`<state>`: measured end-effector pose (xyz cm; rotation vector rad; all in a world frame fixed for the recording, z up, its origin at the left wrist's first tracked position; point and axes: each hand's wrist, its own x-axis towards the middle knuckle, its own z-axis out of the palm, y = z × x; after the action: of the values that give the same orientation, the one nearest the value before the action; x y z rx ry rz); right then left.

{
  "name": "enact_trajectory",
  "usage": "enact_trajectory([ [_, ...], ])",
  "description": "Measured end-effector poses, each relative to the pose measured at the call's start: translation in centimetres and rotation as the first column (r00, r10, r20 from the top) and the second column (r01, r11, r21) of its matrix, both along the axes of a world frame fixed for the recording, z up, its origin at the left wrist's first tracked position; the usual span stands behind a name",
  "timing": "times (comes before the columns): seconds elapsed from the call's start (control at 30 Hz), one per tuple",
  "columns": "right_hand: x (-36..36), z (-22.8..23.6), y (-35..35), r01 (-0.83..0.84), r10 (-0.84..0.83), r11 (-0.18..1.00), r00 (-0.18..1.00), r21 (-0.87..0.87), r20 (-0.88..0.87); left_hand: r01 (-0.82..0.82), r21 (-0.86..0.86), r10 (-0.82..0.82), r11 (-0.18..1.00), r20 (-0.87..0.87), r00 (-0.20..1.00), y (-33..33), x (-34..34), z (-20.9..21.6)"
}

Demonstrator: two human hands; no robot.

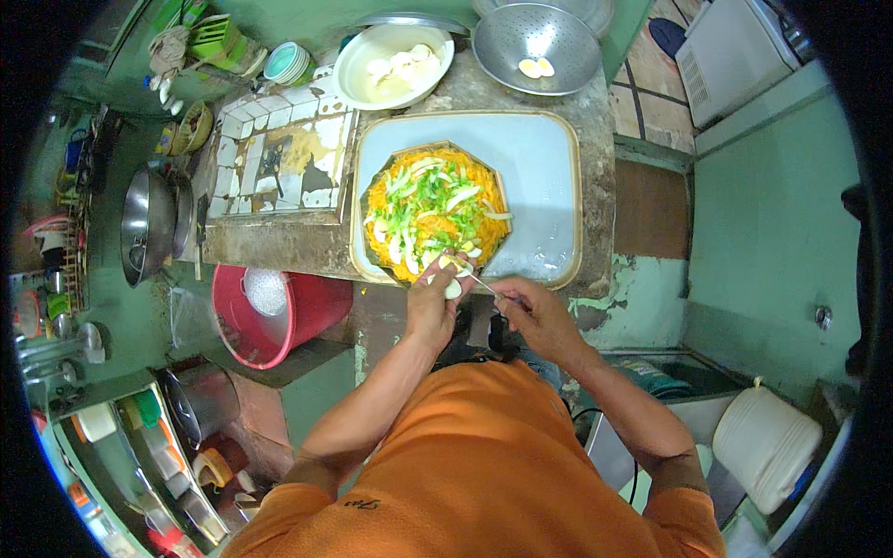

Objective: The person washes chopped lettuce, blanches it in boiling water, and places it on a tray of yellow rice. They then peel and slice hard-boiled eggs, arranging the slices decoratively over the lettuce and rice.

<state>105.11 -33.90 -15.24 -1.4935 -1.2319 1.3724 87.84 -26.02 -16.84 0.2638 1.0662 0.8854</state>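
My left hand [431, 299] is closed around pieces of boiled egg [453, 289], with white and yellow yolk showing between the fingers. From the right, my right hand [538, 321] grips a thin metal utensil [482, 284] whose far end meets the egg; its exact kind is unclear. Both hands are at the near edge of an octagonal platter [502, 186]. On the platter lies a mound of orange-yellow noodles or rice [381, 200], topped with chopped green leaves [423, 195] and egg slices [462, 197]. The platter rests on the left part of a pale blue tray [544, 195].
Behind the tray stand a cream bowl [349, 84] with peeled pale pieces in liquid and a metal colander [502, 46] holding egg halves [537, 68]. A broken-tiled counter section [279, 163] lies left. Below it is a red tub [321, 312]. A white bucket [767, 446] stands lower right.
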Motion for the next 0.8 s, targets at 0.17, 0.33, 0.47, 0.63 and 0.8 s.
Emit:
enact_trajectory([
  [0.17, 2.6, -0.2, 1.3, -0.046, 0.030, 0.993, 0.988, 0.105, 0.150, -0.019, -0.045, 0.026, 0.999, 0.144, 0.989, 0.2, 2.1, -0.2],
  [0.33, 5.3, -1.1, 4.1, -0.156, 0.088, 0.970, 0.939, 0.186, 0.333, -0.134, -0.127, 0.158, 0.983, 0.207, 0.966, 1.0, 3.7, -1.0],
  [0.47, 5.5, -2.1, 6.9, -0.145, 0.143, 0.989, 0.963, -0.006, 0.227, -0.202, -0.109, 0.215, 0.973, 0.125, 0.969, 1.3, 4.0, -1.8],
  [0.63, 5.8, -0.6, 7.3, -0.137, 0.021, 0.892, 0.965, -0.431, -0.262, -0.198, -0.058, 0.203, 0.978, 0.095, 0.975, 1.2, 4.1, -1.7],
  [0.8, 5.9, 1.4, 4.4, -0.197, 0.201, 0.978, 0.978, -0.075, 0.053, -0.211, -0.022, 0.211, 0.977, 0.180, 0.961, 0.6, 4.6, -0.2],
])
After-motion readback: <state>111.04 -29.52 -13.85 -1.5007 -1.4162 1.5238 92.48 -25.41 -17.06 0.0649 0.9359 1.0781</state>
